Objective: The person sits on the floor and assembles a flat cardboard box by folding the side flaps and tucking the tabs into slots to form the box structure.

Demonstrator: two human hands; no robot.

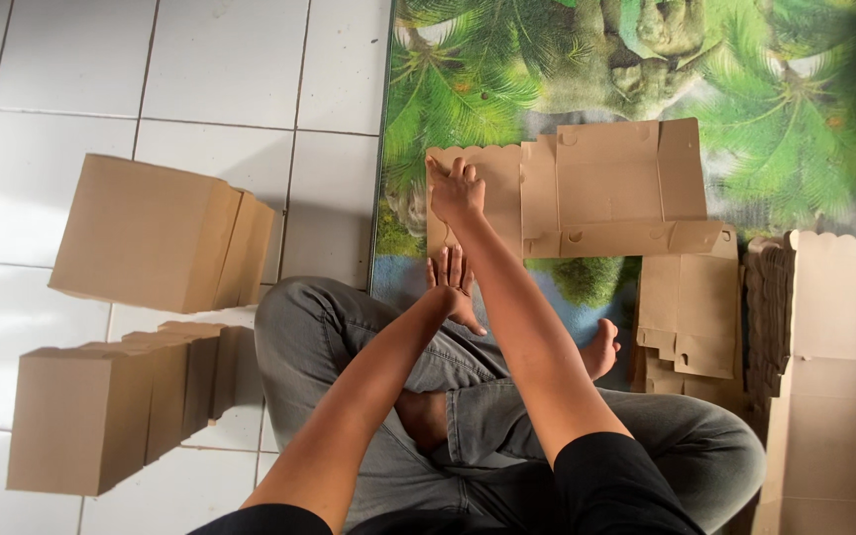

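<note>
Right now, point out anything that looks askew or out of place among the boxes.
One thing: the upper row of boxes on the tiles sits turned at an angle, while the lower row lies nearly square to the tile lines. The flat box on the mat, under the right hand, looks undamaged. Nothing is spilled.

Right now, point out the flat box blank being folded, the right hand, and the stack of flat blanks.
Flat box blank [611, 163], head view, centre panel.
Right hand [456, 193], head view, back of hand.
Stack of flat blanks [770, 317], head view, stacked edges.
</note>
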